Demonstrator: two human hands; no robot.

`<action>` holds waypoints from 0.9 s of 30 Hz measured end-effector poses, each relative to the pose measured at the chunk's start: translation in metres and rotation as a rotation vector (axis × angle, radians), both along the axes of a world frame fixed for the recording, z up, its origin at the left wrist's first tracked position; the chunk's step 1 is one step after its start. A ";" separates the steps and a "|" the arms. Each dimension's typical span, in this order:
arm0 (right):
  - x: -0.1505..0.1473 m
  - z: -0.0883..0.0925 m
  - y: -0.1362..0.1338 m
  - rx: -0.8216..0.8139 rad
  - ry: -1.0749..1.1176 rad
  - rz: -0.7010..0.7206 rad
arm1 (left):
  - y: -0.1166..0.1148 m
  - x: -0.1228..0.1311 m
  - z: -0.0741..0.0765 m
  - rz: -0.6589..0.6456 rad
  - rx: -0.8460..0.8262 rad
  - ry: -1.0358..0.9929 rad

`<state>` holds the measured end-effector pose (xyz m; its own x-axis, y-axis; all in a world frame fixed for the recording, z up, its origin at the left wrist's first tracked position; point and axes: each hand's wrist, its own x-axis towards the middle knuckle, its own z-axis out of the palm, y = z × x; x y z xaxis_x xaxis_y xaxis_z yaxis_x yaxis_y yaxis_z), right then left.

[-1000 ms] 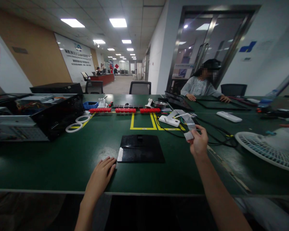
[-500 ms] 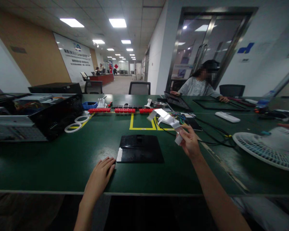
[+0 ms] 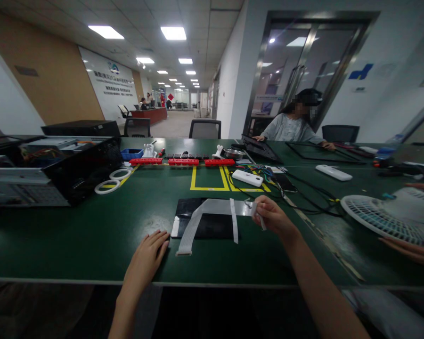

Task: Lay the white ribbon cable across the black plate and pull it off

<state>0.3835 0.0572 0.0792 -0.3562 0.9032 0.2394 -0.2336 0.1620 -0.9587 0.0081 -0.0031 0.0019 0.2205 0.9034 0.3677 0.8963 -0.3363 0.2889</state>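
Note:
A white flat ribbon cable hangs from my right hand, whose fingers pinch its right end. The cable stretches left across a black rectangular panel, bends, and drops toward the panel's lower left; whether that end touches the table I cannot tell. A strip of white tape or film crosses it near the right. My left hand lies flat on the green table, fingertips close to the panel's lower left corner, holding nothing. A white label sits on the panel's left edge.
Opened computer cases and white rings stand at left. Red trays, a white device and tangled wires lie behind. At right are a white fan and another person's hands; a person sits opposite.
My right hand has come down and nearer with the ribbon cable, which now spreads out over the black panel. My left hand stays put. Another person's hand has appeared below the fan.

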 end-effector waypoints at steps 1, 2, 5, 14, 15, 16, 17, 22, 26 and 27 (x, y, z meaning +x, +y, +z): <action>-0.001 0.000 0.000 -0.009 -0.026 0.014 | 0.000 0.000 0.000 0.000 0.002 -0.003; -0.002 0.000 0.000 -0.019 -0.054 0.026 | 0.000 0.000 0.000 0.001 0.004 -0.007; -0.006 -0.002 0.002 -0.057 -0.139 0.045 | -0.001 0.001 0.001 0.004 0.008 -0.025; -0.023 -0.010 0.011 -0.110 -0.454 0.050 | 0.002 -0.002 -0.006 -0.004 0.050 -0.052; -0.024 -0.011 0.012 -0.114 -0.479 0.044 | 0.002 -0.003 -0.006 -0.003 0.062 -0.058; -0.025 -0.012 0.013 -0.119 -0.498 0.036 | 0.002 -0.003 -0.006 -0.004 0.074 -0.067; -0.026 -0.013 0.013 -0.122 -0.510 0.024 | 0.001 -0.003 -0.005 -0.008 0.086 -0.077; -0.028 -0.015 0.015 -0.136 -0.570 -0.002 | -0.007 -0.003 0.006 -0.109 0.085 -0.130; -0.027 -0.017 0.017 -0.119 -0.636 0.021 | -0.011 -0.002 0.011 -0.156 0.097 -0.151; -0.027 -0.018 0.017 -0.109 -0.652 0.024 | -0.012 -0.002 0.012 -0.168 0.089 -0.148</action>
<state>0.3562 0.0746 0.0612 -0.4174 0.9002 -0.1240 0.3979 0.0583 -0.9156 0.0059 -0.0151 0.0136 0.3027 0.8213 0.4836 0.7758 -0.5071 0.3756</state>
